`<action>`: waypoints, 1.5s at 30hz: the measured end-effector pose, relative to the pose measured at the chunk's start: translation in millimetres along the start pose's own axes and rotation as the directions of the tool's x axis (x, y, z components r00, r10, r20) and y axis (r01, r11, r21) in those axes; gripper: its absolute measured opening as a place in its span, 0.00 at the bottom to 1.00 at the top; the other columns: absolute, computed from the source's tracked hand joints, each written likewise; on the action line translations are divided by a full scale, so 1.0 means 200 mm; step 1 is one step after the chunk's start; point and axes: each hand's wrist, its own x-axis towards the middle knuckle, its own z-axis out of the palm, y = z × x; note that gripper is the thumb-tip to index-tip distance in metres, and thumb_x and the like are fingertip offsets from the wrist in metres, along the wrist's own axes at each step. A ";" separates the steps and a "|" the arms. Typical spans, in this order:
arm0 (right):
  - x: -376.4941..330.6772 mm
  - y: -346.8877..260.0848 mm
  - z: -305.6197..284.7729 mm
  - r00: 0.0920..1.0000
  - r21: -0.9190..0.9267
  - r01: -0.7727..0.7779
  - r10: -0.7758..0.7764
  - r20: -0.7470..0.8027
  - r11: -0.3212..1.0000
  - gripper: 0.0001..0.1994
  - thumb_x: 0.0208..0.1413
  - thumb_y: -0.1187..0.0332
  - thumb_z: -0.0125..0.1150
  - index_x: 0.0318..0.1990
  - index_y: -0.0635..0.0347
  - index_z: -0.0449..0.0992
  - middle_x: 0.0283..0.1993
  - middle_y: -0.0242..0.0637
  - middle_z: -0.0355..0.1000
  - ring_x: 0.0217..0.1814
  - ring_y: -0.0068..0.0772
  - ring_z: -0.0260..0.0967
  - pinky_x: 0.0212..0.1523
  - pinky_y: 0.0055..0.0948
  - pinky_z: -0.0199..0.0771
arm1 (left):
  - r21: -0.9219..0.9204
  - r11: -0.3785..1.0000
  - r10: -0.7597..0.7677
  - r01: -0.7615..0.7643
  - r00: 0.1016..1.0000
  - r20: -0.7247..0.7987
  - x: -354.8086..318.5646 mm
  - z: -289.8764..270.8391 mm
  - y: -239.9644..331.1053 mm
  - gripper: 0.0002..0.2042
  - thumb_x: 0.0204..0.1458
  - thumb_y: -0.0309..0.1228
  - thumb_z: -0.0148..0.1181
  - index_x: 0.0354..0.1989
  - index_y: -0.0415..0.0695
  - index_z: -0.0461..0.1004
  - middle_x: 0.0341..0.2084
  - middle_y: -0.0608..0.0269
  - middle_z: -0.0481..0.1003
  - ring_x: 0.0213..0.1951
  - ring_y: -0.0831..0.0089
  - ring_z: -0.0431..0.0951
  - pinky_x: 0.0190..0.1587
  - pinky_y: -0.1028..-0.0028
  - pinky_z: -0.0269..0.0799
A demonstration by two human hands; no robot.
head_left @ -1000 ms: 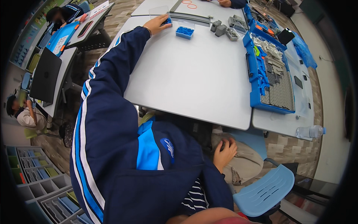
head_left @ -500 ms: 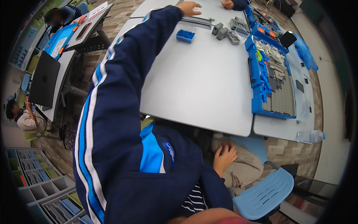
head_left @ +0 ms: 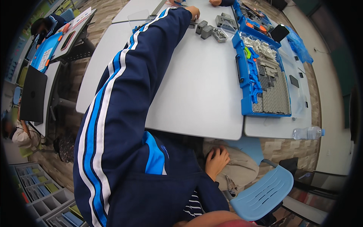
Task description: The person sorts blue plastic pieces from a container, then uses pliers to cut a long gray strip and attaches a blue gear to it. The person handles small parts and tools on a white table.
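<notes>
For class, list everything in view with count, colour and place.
Tables: several, white, centre and right
Parts cases: two, blue, right of centre
Clear boxes: two, transparent, far tabletop
Small blocks: two, grey, far tabletop
Upright device: one, black, beside cases
Crumpled plastic: one, blue, far right
Bottle: one, clear, right table edge
Near chair: one, light blue, lower right
Laptop: one, black, left desk
Tray: one, blue, left desk
Shelving: one, grey, lower left
Other people: at least three, navy or beige clothes, far and left
Left sleeve: one, navy striped, over table
Left hand: one, bare, far end
Right hand: one, bare, on trouser leg
</notes>
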 end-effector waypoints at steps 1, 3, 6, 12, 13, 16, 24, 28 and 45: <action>0.00 0.00 0.00 1.000 0.000 -0.006 0.006 0.003 1.000 0.06 0.55 0.68 0.62 0.39 0.56 0.77 0.54 0.43 0.71 0.57 0.47 0.66 0.55 0.44 0.60 | -0.077 0.997 -0.002 -0.004 0.998 -0.070 -0.01 0.00 -0.02 0.21 0.50 0.37 0.71 0.55 0.59 0.80 0.44 0.57 0.82 0.45 0.61 0.83 0.46 0.67 0.79; -0.01 0.01 0.01 1.000 0.005 -0.008 0.008 -0.001 1.000 0.06 0.55 0.68 0.62 0.39 0.56 0.77 0.54 0.43 0.71 0.57 0.47 0.66 0.55 0.44 0.61 | -0.232 0.971 0.007 -0.055 0.979 -0.202 -0.04 -0.03 -0.07 0.20 0.50 0.37 0.69 0.54 0.55 0.81 0.38 0.55 0.83 0.39 0.60 0.83 0.43 0.65 0.79; 0.00 0.00 -0.01 1.000 0.041 0.001 0.000 -0.022 0.999 0.06 0.56 0.68 0.61 0.40 0.56 0.78 0.53 0.43 0.72 0.56 0.48 0.66 0.55 0.44 0.60 | -0.440 0.883 -0.028 -0.161 0.919 -0.393 -0.17 -0.13 -0.13 0.19 0.50 0.38 0.66 0.52 0.50 0.81 0.29 0.52 0.83 0.30 0.58 0.83 0.37 0.63 0.79; 0.21 -0.24 -0.30 0.994 0.473 0.012 -0.063 0.091 0.881 0.05 0.56 0.72 0.62 0.39 0.59 0.79 0.45 0.43 0.75 0.49 0.46 0.71 0.50 0.41 0.66 | -0.905 0.328 -0.308 -0.269 0.876 -0.372 -0.98 -0.40 -0.19 0.16 0.62 0.35 0.61 0.53 0.38 0.77 0.34 0.64 0.81 0.33 0.77 0.81 0.35 0.78 0.78; 0.27 -0.32 -0.39 0.982 0.614 0.025 -0.134 0.132 0.789 0.04 0.55 0.74 0.63 0.38 0.60 0.80 0.42 0.43 0.76 0.46 0.46 0.73 0.48 0.40 0.68 | -0.938 0.199 -0.394 -0.285 0.853 -0.343 -1.16 -0.39 -0.14 0.13 0.58 0.33 0.63 0.48 0.39 0.80 0.34 0.59 0.83 0.33 0.70 0.83 0.36 0.71 0.79; 0.59 -0.55 -0.59 0.904 0.708 0.333 -0.425 -0.052 0.623 0.06 0.52 0.81 0.65 0.38 0.63 0.80 0.35 0.40 0.78 0.34 0.36 0.76 0.34 0.28 0.72 | -0.931 0.267 -0.403 -0.249 0.849 -0.342 -1.69 -0.28 0.03 0.21 0.66 0.43 0.56 0.59 0.41 0.75 0.43 0.64 0.80 0.35 0.82 0.75 0.35 0.80 0.72; 2.05 -1.32 -0.22 0.647 0.502 0.736 -0.688 -0.327 0.454 0.06 0.55 0.77 0.63 0.40 0.64 0.80 0.36 0.44 0.77 0.32 0.39 0.74 0.36 0.33 0.74 | -0.949 -0.314 -0.419 -0.031 0.901 0.109 -2.16 -0.02 0.33 0.16 0.69 0.37 0.51 0.57 0.39 0.72 0.39 0.66 0.77 0.33 0.84 0.71 0.40 0.81 0.70; 2.72 -1.66 0.23 0.771 0.489 0.587 -0.629 -0.096 0.645 0.12 0.53 0.67 0.68 0.43 0.62 0.84 0.39 0.49 0.81 0.42 0.42 0.80 0.45 0.32 0.78 | -0.898 -0.432 -0.389 -0.084 0.916 0.101 -2.17 0.01 0.33 0.15 0.68 0.35 0.52 0.57 0.39 0.72 0.39 0.64 0.76 0.34 0.83 0.72 0.41 0.81 0.70; 2.87 -1.95 0.42 0.524 0.609 0.665 -0.851 0.031 0.431 0.10 0.55 0.65 0.69 0.41 0.58 0.85 0.36 0.36 0.82 0.40 0.31 0.79 0.45 0.28 0.76 | -0.865 -0.501 -0.327 0.025 0.920 0.215 -2.16 -0.05 0.32 0.14 0.66 0.31 0.56 0.57 0.39 0.72 0.37 0.61 0.76 0.33 0.80 0.72 0.40 0.78 0.70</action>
